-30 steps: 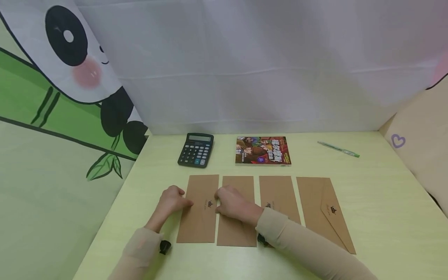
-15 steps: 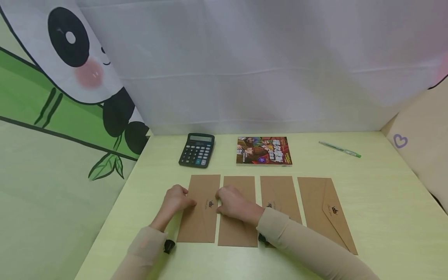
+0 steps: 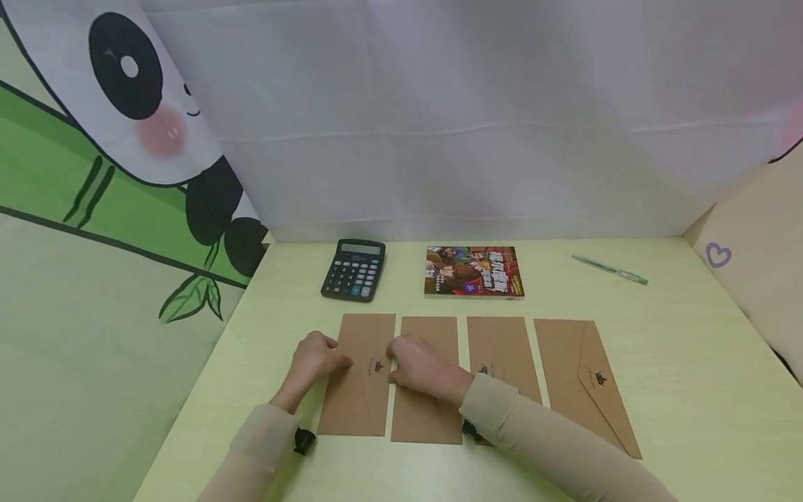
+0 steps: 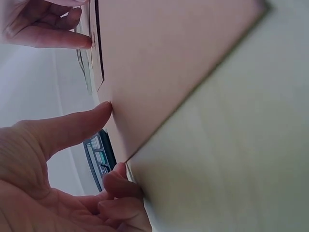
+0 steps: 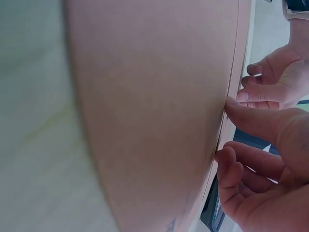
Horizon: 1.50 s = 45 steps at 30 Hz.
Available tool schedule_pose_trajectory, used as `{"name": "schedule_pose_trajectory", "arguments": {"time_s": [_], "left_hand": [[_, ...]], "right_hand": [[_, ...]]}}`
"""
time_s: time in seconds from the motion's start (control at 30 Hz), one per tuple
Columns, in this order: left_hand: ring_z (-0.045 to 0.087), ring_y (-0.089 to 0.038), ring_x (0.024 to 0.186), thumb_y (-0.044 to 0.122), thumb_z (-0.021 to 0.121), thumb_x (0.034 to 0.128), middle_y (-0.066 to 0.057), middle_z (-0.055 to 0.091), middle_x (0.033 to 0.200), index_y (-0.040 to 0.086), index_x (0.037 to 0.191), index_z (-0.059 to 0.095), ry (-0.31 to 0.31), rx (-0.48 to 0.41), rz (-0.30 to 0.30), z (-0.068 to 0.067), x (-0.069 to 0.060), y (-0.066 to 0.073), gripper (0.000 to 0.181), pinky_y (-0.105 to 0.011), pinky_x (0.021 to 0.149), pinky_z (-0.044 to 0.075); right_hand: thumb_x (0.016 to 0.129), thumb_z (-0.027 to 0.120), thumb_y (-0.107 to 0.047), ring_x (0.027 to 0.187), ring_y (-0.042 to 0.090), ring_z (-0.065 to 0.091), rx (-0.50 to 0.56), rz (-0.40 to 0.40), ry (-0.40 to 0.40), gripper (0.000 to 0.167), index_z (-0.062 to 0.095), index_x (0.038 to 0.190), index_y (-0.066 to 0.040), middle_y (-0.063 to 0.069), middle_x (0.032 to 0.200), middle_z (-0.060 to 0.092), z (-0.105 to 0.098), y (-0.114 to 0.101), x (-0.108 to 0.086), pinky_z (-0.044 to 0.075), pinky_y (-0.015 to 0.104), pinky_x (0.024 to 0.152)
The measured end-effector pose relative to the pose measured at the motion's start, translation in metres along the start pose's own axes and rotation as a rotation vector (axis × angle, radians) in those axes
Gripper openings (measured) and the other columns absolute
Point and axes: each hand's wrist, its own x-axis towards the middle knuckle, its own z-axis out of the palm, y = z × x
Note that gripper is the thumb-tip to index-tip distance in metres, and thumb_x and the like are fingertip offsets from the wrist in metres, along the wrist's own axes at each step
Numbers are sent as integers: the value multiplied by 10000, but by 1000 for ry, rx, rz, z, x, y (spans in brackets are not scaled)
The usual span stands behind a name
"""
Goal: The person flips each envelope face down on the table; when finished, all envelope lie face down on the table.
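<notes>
Envelope nearest desk's left edge, presumably light, flexible, long-side hold advisable, with left hand and right hand fingers parted.

On table, we find row, left to right: first envelope, second envelope, third envelope, fourth envelope, narrow gaps between. Behind row, we have calculator behind first, book behind second and third, pen behind fourth. Cloth behind everything. Left hand at first's left edge, thumb on top; right hand over second, fingertips by first-second gap. Right sleeve across near end of third.
</notes>
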Motion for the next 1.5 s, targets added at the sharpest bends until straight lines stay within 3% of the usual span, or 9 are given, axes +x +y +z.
{"name": "schedule_pose_trajectory", "arguments": {"time_s": [0.53,0.9,1.13,1.5], "left_hand": [[543,-271,860,81,773,750,-162,573,974,-59,1073,562,-32,-166,-4,-10,-6,-2,411,-375,728,481],[591,-238,828,-82,647,782,-184,598,1004,-96,1126,578,-75,-359,131,-20,-11,-9,351,-317,683,516],[606,-238,834,-107,581,803,-202,593,1050,-94,1227,533,-89,-463,163,-19,-13,-17,427,-355,692,532],[641,-253,859,-113,549,869,-223,598,1094,-80,1303,489,-108,-584,192,-22,-16,-16,439,-367,740,530]], "right_hand": [[756,814,-146,716,103,529,2,-4,10,330,709,1028,8,58,940,669,-1,-2,-2,462,221,647],[747,818,-141,739,99,539,1,-23,21,327,715,1019,8,69,963,677,-1,0,-2,473,236,673],[748,825,-172,747,95,546,1,-24,14,369,709,1050,5,78,992,678,0,-1,-2,478,235,681],[763,819,-268,588,90,471,27,-24,2,350,699,985,-25,-36,721,566,-1,-5,-2,383,218,512]]}}
